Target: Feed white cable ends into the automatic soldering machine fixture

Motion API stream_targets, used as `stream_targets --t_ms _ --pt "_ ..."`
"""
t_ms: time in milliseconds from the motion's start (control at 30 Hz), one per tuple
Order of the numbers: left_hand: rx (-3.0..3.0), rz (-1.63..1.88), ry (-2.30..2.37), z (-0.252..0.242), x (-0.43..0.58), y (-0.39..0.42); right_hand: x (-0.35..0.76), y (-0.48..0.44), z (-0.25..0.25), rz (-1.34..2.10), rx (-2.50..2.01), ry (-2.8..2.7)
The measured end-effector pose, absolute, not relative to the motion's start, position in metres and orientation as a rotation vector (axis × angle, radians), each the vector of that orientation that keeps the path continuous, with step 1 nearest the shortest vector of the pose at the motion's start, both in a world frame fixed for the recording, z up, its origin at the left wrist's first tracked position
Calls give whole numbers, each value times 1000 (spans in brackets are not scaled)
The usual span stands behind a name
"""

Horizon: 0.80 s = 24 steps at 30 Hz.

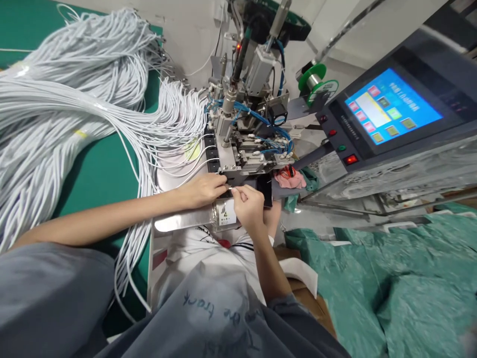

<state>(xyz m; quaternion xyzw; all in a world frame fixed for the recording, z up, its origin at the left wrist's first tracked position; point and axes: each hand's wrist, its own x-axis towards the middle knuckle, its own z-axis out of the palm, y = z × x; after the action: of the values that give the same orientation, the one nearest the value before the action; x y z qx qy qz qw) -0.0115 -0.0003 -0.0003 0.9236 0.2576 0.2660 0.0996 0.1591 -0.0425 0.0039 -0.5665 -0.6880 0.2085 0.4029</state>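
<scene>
My left hand [204,190] reaches in from the left to the front edge of a bench machine [227,154]. Its fingers are closed, and what they hold is hidden. Just to its right, my right hand [249,205] pinches a small white piece [231,189] between thumb and fingertips. The two hands' fingertips nearly meet there; the piece is too small to name surely. White cables [179,112] fan in from the left, and a few of them end in black slots [211,154] on the machine's left side, behind my left hand.
Large bundles of white cable [93,54] lie on a green table [93,174] at left. A control panel with a lit screen [395,107] and a green wire spool [316,82] stand at right. A pink cloth [288,178] lies near the machine; green sacks [417,278] fill the lower right.
</scene>
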Motion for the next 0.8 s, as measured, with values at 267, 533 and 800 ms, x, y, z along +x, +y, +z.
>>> stream_targets --t_ms 267,533,800 --pt "2247 966 779 -4 -4 -7 157 -35 -10 703 -1311 -1471" --pt "2576 480 856 -11 -9 5 166 -21 -43 941 -1345 -1403" --pt "2720 59 976 -1 -4 4 177 -16 -53 1180 -1400 -1228"
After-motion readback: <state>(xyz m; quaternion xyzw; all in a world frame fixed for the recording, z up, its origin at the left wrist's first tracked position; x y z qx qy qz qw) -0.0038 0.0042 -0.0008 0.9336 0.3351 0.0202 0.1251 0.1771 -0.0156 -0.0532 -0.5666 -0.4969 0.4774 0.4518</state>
